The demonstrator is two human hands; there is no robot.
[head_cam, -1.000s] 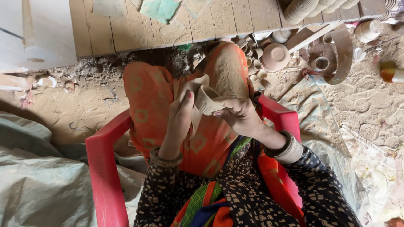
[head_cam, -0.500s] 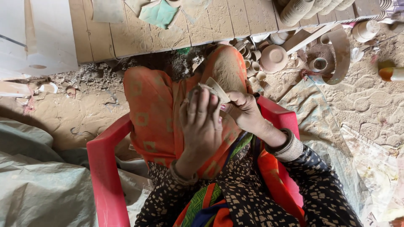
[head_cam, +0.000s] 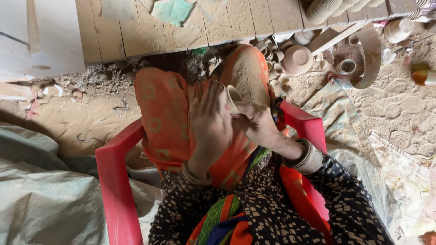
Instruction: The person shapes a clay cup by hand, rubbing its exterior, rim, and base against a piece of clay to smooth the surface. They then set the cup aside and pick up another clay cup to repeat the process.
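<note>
A person sits in a red plastic chair (head_cam: pixel 119 181), seen from above, with orange cloth (head_cam: pixel 165 118) draped over the knees. The left hand (head_cam: pixel 210 124) lies palm down over the lap, its fingers (head_cam: pixel 206 97) held close together and reaching up against the side of a small pale clay cup (head_cam: pixel 234 97). The right hand (head_cam: pixel 256 123) comes in from the other side; its fingers (head_cam: pixel 247 109) curl in and pinch the cup's lower edge. The cup sits between both hands, just above the knees, tilted so its open mouth faces left. A wide silver bangle (head_cam: pixel 309 156) circles the right wrist, above a dark patterned sleeve (head_cam: pixel 345 199).

Beyond the knees, on the sandy floor (head_cam: pixel 404 104), lie more clay pieces: a round bowl (head_cam: pixel 297 59), several small cups (head_cam: pixel 272 54) clustered beside it, and a ring-shaped piece (head_cam: pixel 347 66). A dusty wooden board platform (head_cam: pixel 213 22) runs across the top, and grey sheeting (head_cam: pixel 41 199) covers the ground at left.
</note>
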